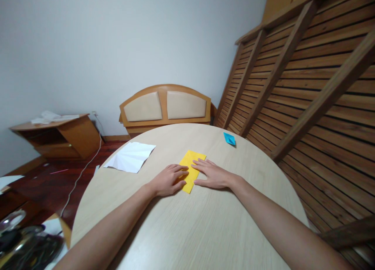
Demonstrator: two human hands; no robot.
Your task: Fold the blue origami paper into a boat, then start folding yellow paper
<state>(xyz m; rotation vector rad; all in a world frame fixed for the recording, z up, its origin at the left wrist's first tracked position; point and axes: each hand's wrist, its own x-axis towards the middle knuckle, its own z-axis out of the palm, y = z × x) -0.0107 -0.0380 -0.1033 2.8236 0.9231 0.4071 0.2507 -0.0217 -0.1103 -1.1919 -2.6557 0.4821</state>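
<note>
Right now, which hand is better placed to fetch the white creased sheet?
Probably the left hand: the white creased sheet lies on its side of the yellow paper, while the right hand would have to cross over.

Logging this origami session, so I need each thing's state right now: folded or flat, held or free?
yellow paper: folded to a narrow rectangle, flat on the round table.
left hand: flat, pressing its left edge.
right hand: flat, fingers on its right edge.
white sheet: creased, unfolded, untouched.
blue folded paper: folded small, untouched.
</note>
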